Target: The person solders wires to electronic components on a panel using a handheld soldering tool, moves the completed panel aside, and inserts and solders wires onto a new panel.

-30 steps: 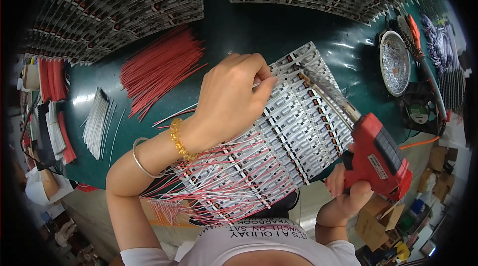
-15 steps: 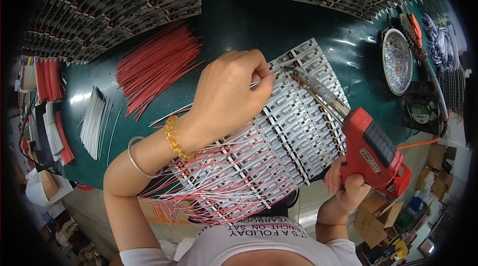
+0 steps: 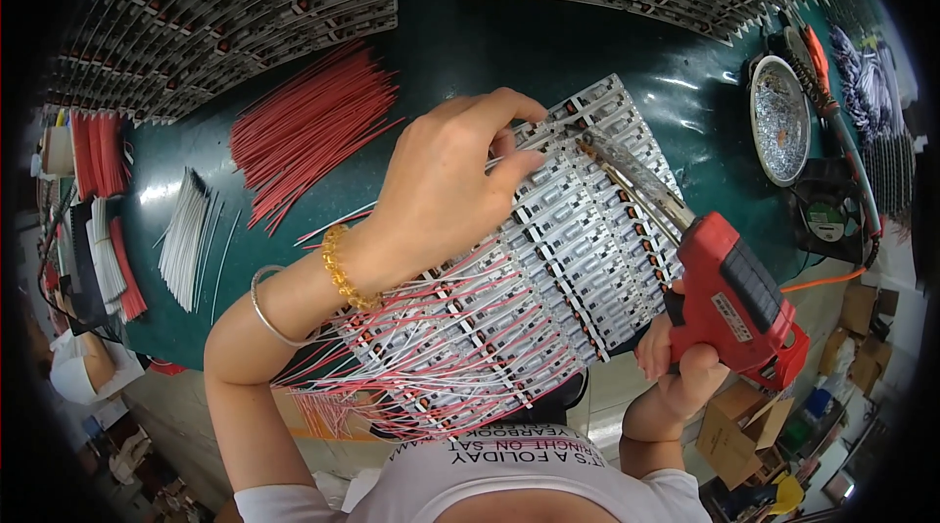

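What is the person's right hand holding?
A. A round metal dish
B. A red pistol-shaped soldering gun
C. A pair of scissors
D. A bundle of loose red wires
B. The right hand grips the handle of a red soldering gun, its metal tip reaching onto the stack of white strips, while the left hand presses on that stack; the loose red wires and the round dish lie untouched on the green table.

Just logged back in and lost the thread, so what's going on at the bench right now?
A person is working on a panel of white strips with red and white wires, lying on a green table. The left hand presses on the panel, fingertips near the top edge. The right hand holds a red soldering gun, its tip at the strips beside those fingertips. Loose red wires lie to the left, and a round metal dish to the right.
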Available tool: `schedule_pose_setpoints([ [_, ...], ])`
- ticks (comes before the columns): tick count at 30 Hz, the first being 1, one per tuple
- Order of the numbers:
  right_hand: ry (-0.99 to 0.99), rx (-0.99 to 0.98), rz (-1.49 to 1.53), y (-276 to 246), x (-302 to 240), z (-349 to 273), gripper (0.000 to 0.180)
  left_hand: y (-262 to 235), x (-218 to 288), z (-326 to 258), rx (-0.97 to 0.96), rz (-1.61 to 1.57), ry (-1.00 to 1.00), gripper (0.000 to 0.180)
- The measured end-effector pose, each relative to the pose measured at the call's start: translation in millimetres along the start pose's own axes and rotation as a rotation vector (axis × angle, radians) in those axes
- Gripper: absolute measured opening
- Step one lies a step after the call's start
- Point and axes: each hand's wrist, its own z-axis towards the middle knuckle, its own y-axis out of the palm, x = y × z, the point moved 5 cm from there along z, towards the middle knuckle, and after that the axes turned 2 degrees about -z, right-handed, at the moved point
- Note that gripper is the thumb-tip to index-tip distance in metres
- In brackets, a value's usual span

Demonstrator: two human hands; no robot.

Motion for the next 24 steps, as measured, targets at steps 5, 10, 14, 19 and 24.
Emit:
schedule_pose_setpoints([
  [5,-0.036,-0.008,0.024,-0.2,-4.9,0.3,0.084,0.2,3.1,-3.8,0.076,0.196,0.308,0.010],
  [10,-0.025,-0.027,0.027,-1.2,-7.4,-1.5,0.083,8.4,10.4,-5.3,0.070,0.562,0.484,0.012],
  [14,-0.021,-0.015,0.063,1.1,-6.9,-5.1,0.082,6.1,14.9,-8.5,0.126,0.418,0.447,0.013],
  [19,0.005,-0.023,0.066,-2.0,-5.3,-5.7,0.081,12.0,11.0,-9.6,0.050,0.309,0.324,0.011],
  [24,0.022,0.011,0.037,-3.5,-3.2,-10.7,0.073,10.9,8.7,-10.4,0.060,0.255,0.317,0.011],
])
